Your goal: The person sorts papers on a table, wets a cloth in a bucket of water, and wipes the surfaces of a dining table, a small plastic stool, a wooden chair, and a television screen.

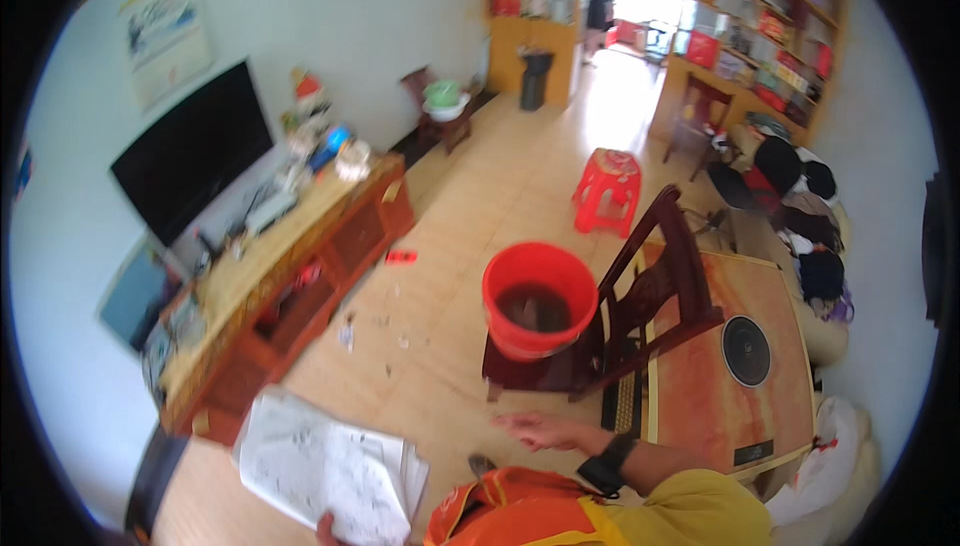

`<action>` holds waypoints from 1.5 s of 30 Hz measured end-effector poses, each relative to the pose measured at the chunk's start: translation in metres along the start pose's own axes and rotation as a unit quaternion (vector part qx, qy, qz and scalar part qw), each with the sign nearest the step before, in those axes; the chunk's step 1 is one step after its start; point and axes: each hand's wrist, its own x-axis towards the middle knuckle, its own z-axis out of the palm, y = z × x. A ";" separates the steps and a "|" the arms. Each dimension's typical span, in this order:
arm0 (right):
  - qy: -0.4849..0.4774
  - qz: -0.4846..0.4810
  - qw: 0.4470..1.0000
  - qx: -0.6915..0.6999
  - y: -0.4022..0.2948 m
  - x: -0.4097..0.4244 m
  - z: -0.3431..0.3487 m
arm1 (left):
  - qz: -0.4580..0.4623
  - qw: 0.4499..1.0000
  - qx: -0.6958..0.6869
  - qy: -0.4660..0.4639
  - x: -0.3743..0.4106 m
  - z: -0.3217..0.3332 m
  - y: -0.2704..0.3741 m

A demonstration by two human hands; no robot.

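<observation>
My left hand (325, 529) shows only a thumb or finger at the lower edge, gripping a thick stack of white paper sheets (300, 456) with dark marks on them. My right hand (536, 430) reaches across in front of my body, empty, its fingers loosely extended and a little blurred; a dark band is on that wrist. Beyond it stands a dark wooden chair (652, 287) with a red plastic bucket (517, 343) on its seat. Dark liquid (532, 307) partly fills the bucket. The right hand is apart from both.
A wooden TV cabinet (300, 238) with a flat television (199, 152) runs along the left wall. Small litter (346, 336) is scattered on the floor. A red plastic stool (609, 193) stands farther off. To the right are a table (712, 396) with a round black plate and piled clothes (814, 223).
</observation>
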 end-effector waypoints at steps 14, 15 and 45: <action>-0.163 -0.106 0.942 0.272 -0.229 0.234 0.011 | -0.045 0.941 0.145 -0.303 0.352 0.113 0.030; -0.150 -0.102 0.946 0.269 -0.230 0.249 0.004 | -0.023 0.929 0.151 -0.337 0.381 0.113 0.028; 0.248 -0.300 0.842 0.373 -0.424 0.380 -0.325 | -0.318 0.773 0.175 -0.520 0.752 0.605 -0.004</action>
